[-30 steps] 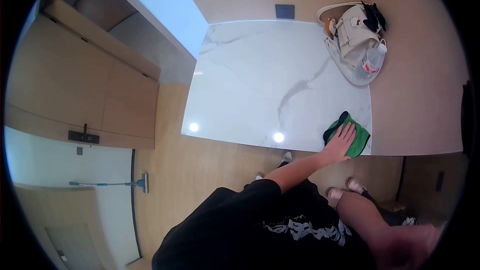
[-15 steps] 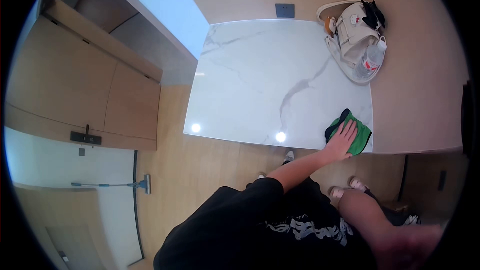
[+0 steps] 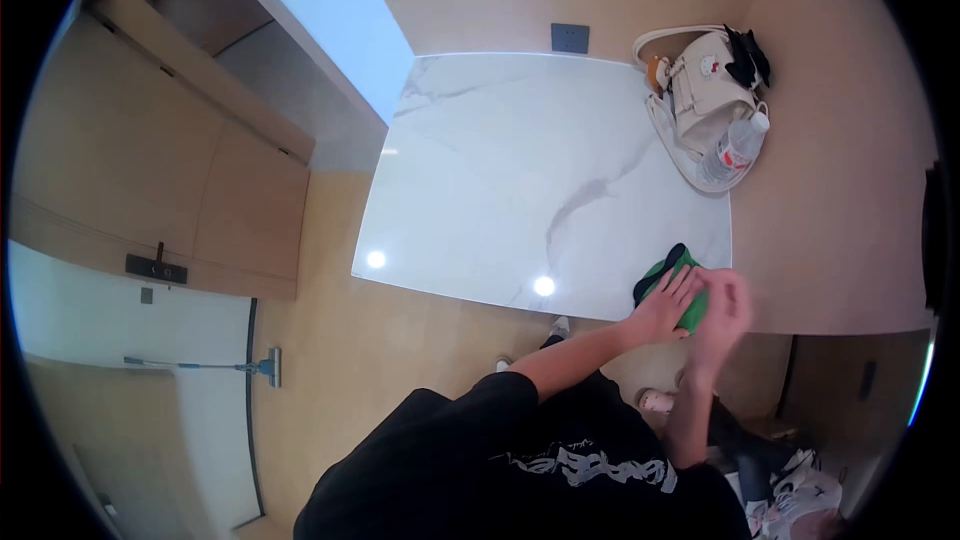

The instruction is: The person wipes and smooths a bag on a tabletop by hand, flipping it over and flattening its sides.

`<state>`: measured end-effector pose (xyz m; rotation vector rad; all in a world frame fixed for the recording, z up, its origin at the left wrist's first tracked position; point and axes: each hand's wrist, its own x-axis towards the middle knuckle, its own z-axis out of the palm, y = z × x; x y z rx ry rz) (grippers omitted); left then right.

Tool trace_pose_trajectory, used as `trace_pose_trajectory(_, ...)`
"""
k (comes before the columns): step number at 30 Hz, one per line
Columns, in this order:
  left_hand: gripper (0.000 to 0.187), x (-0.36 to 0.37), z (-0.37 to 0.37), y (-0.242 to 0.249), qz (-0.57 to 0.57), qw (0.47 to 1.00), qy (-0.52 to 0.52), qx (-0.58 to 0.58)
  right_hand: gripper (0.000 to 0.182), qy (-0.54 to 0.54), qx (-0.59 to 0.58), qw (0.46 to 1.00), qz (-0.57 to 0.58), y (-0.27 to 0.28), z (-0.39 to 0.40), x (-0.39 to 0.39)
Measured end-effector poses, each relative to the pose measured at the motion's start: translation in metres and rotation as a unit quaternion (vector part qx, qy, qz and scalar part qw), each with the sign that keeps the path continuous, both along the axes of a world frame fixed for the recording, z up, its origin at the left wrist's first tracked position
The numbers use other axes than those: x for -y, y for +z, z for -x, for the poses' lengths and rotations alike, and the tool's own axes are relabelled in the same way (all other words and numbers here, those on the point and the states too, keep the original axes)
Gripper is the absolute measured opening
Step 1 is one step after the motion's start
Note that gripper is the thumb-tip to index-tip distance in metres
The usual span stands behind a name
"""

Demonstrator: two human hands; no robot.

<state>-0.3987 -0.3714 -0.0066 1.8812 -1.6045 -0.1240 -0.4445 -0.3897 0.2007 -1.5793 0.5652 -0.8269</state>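
Observation:
A green cloth with a dark edge [image 3: 660, 276] lies at the near right corner of the white marble-patterned tabletop [image 3: 480, 180]. My left hand [image 3: 664, 310] rests flat on this cloth with its fingers stretched out. Close beside it, over the cloth's right part, is my right hand [image 3: 725, 312]. Motion blurs its fingers, and whether they hold any of the cloth is unclear.
A cream bag [image 3: 708, 90] and a clear bottle [image 3: 735, 148] stand at the tabletop's right side. A socket [image 3: 570, 37] is on the back wall. Left are a wooden door [image 3: 130, 140] and a mop [image 3: 270, 367]. Shoes [image 3: 655, 400] show below.
My right hand has come up from the lower right to the cloth, beside my left hand. The view has shifted slightly, and my left hand remains on the cloth.

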Motion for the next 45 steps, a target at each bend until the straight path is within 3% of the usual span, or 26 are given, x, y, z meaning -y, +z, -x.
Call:
trace_pose_trajectory(2, 0.086, 0.009, -0.003, -0.007, -0.044, 0.996, -0.019, -0.072, 0.03, -0.089, -0.159, 0.974, 0.132, -0.094, 0.009, 0.024)
trace_pose_trajectory(3, 0.059, -0.002, -0.008, 0.004, 0.06, 0.983, -0.002, -0.174, 0.036, -0.089, -0.255, 0.947, 0.173, -0.134, 0.025, 0.03)
trace_pose_trajectory(4, 0.059, -0.007, -0.013, 0.005, 0.069, 0.983, 0.003, -0.172, 0.042, -0.091, -0.347, 0.909, 0.213, -0.163, 0.041, 0.035)
trace_pose_trajectory(5, 0.054, -0.011, -0.017, 0.0, 0.054, 0.988, 0.013, -0.145, 0.042, -0.089, -0.343, 0.909, 0.219, -0.182, 0.047, 0.035)
trace_pose_trajectory(7, 0.048, -0.013, -0.019, -0.005, 0.033, 0.992, 0.033, -0.119, 0.055, -0.108, -0.409, 0.83, 0.364, -0.207, 0.052, 0.024)
trace_pose_trajectory(9, 0.039, -0.012, -0.019, -0.007, 0.032, 0.998, 0.027, -0.05, 0.055, -0.109, -0.411, 0.829, 0.364, -0.205, 0.045, 0.019)
trace_pose_trajectory(16, 0.041, 0.012, -0.021, 0.005, 0.042, 0.996, 0.061, 0.049, 0.056, -0.1, -0.4, 0.829, 0.379, -0.227, 0.044, 0.076)
trace_pose_trajectory(25, 0.046, 0.031, -0.025, -0.008, 0.024, 0.996, 0.054, 0.063, 0.054, -0.113, -0.376, 0.832, 0.392, -0.219, 0.033, 0.095)
trace_pose_trajectory(29, 0.048, -0.009, -0.047, -0.004, 0.005, 0.997, 0.064, 0.05, 0.054, -0.107, -0.38, 0.799, 0.454, -0.231, 0.021, 0.067)
trace_pose_trajectory(31, 0.048, -0.039, -0.062, -0.002, 0.0, 0.996, 0.079, 0.037, 0.055, -0.09, -0.359, 0.817, 0.441, -0.227, 0.0, 0.037)
trace_pose_trajectory(35, 0.047, -0.108, -0.099, 0.0, -0.004, 0.994, 0.109, 0.03, 0.06, -0.027, -0.39, 0.803, 0.45, -0.216, -0.046, -0.026)
trace_pose_trajectory(40, 0.049, -0.235, -0.169, 0.005, -0.006, 0.987, 0.156, 0.024, 0.061, 0.003, -0.385, 0.8, 0.46, -0.209, -0.135, -0.142)
trace_pose_trajectory(45, 0.049, -0.371, -0.241, 0.017, -0.018, 0.957, 0.29, 0.009, 0.06, 0.094, -0.346, 0.811, 0.462, -0.202, -0.238, -0.272)
